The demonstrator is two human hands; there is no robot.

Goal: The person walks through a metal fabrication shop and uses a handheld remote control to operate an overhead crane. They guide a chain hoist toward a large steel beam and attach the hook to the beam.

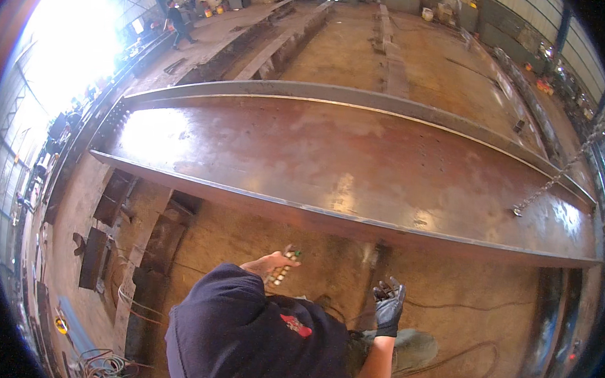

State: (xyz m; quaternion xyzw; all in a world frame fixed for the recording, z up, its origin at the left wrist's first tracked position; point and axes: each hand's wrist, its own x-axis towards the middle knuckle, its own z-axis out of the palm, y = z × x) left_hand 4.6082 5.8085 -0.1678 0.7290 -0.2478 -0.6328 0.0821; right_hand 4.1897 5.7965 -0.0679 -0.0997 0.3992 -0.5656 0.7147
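Note:
My bare left hand (272, 262) is closed around a short, whitish segmented strip (281, 276). A bit of green shows by the fingers; the strip's exact kind is too small to make out. To its right, my right hand (388, 306) wears a dark glove, palm turned up and fingers spread and slightly bent, with nothing plainly held. Both hands are apart from the large steel beam (304, 148), which lies across in front of me with its flanges along the near and far sides.
A chain (552, 183) with a hook rests on the beam's right end. Steel supports (158, 243) stand at left, near tangled hoses (109, 366). A cable (459, 305) runs over the brown floor. Far rails (295, 37) stretch back, and a person (178, 25) walks at far left.

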